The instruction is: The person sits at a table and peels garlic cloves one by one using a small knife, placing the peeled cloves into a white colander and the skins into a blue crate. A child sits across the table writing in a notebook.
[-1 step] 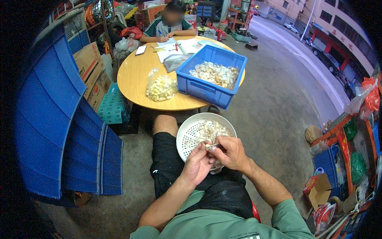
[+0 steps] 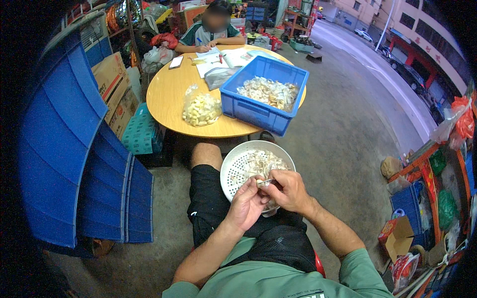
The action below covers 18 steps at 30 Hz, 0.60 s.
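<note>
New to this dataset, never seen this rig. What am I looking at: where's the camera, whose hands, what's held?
There is no machine: a person wears a wide fisheye camera on the head, looking down, so edges bend. The forearms rising from the bottom are the wearer's own. The left hand and right hand meet over a white perforated colander on the lap, pinching a small pale piece between the fingertips; what it is, I cannot tell. Ahead, a round wooden table carries a blue crate of pale pieces and a clear bag of them. Another person sits at the far side.
</note>
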Each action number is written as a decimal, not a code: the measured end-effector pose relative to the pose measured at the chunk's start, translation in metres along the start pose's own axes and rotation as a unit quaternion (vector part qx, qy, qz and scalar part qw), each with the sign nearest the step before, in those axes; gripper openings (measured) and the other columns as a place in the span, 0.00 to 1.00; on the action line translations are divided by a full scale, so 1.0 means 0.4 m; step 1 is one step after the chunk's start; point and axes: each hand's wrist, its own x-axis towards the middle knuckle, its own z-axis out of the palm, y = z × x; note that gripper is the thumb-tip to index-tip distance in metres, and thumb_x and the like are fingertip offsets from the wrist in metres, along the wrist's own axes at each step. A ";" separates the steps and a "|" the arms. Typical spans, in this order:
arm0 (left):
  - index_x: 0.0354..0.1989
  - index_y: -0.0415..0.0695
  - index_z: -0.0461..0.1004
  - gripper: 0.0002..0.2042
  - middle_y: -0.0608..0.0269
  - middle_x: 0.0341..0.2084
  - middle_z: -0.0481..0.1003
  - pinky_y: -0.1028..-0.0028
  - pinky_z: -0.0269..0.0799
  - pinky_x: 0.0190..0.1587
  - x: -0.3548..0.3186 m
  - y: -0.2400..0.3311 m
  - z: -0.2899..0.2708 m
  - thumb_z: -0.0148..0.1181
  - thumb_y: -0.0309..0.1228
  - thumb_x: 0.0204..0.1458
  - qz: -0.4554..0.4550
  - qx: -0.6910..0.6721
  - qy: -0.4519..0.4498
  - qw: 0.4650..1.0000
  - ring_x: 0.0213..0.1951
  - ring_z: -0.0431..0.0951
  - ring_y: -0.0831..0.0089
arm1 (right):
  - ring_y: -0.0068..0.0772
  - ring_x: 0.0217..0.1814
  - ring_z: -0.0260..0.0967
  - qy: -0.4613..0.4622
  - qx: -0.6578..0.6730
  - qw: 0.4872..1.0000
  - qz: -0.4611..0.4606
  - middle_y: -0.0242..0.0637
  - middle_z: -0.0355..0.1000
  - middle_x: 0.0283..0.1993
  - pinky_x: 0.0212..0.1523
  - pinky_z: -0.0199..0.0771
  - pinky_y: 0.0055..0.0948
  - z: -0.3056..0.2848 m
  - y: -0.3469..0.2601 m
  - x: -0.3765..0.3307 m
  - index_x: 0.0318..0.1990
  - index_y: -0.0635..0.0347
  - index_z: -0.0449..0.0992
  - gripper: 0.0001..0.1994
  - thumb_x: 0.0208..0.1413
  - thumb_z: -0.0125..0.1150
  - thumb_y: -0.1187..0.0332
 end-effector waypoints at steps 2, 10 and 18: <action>0.50 0.47 0.73 0.09 0.67 0.42 0.75 0.75 0.65 0.42 -0.002 0.002 0.005 0.53 0.35 0.66 0.001 0.009 0.007 1.000 0.42 0.73 0.77 | 0.50 0.25 0.72 -0.011 0.027 0.999 0.037 0.48 0.69 0.22 0.29 0.70 0.43 -0.001 -0.003 0.002 0.26 0.62 0.70 0.15 0.55 0.66 0.62; 0.49 0.47 0.73 0.09 0.67 0.40 0.76 0.76 0.65 0.42 0.008 0.001 0.001 0.56 0.34 0.64 0.024 0.010 0.020 0.999 0.41 0.72 0.76 | 0.49 0.25 0.72 -0.052 0.077 0.996 0.009 0.49 0.71 0.23 0.28 0.70 0.42 -0.008 0.004 -0.004 0.27 0.63 0.72 0.12 0.55 0.64 0.64; 0.51 0.42 0.71 0.10 0.65 0.40 0.75 0.75 0.67 0.42 0.007 0.017 0.003 0.56 0.29 0.64 0.037 -0.015 -0.002 0.999 0.42 0.73 0.75 | 0.56 0.33 0.73 0.010 -0.023 0.999 0.030 0.50 0.71 0.29 0.34 0.71 0.46 -0.025 -0.006 -0.006 0.33 0.64 0.70 0.10 0.54 0.63 0.68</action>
